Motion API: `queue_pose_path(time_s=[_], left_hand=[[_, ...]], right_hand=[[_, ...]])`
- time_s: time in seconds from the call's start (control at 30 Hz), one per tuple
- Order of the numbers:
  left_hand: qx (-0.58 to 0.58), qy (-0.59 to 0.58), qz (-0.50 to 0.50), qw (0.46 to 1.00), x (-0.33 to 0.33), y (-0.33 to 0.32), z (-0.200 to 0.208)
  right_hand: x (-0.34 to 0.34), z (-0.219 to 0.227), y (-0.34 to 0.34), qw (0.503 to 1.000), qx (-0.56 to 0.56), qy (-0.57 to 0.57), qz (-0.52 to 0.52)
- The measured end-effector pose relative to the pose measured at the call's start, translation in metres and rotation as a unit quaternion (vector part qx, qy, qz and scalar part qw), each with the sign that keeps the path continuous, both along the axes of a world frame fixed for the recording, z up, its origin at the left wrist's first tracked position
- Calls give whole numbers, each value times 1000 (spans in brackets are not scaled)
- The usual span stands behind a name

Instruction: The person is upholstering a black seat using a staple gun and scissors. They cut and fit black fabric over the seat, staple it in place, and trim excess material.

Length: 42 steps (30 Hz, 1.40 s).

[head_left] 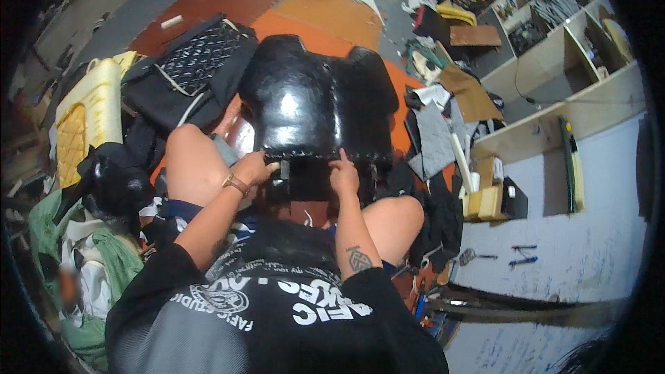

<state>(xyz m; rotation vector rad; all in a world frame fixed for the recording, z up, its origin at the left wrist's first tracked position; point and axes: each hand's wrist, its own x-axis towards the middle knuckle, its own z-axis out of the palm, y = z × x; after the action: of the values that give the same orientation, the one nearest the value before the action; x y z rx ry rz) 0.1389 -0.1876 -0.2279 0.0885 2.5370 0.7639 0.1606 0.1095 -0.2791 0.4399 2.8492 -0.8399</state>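
A glossy black moulded seat-like piece (305, 107) with two raised corners lies in front of me, between my bare knees. A seam or fold runs down its middle, right of centre. At the left of its near edge, my left hand (255, 169) is closed on the rim, its fingertips partly hidden. My right hand (343, 174) is at the same edge farther right, index finger laid on the rim and the other fingers curled in. Below the edge, a dark underside with narrow upright strips (285, 170) shows between my hands.
Orange and brown sheets (322, 21) cover the floor beyond. To the left lie a black quilted piece (201, 62), a yellow foam seat (90, 118) and green cloth (104, 263). Scraps (436, 131) pile up at right, beside a white board (554, 263) with tools and wooden shelving (554, 111).
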Motion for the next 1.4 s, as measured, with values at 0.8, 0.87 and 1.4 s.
queue_pose_path(time_s=[0.8,0.87,1.4], left_hand=[[229,76,679,694,-127,-305,-132],[184,147,646,726,-153,-295,-133],[175,178,497,831,-290,-164,6]], right_hand=[[-118,49,-46,865,243,-427,97],[-123,38,-48,849,268,-443,106],[-123,22,-21,847,272,-428,158]])
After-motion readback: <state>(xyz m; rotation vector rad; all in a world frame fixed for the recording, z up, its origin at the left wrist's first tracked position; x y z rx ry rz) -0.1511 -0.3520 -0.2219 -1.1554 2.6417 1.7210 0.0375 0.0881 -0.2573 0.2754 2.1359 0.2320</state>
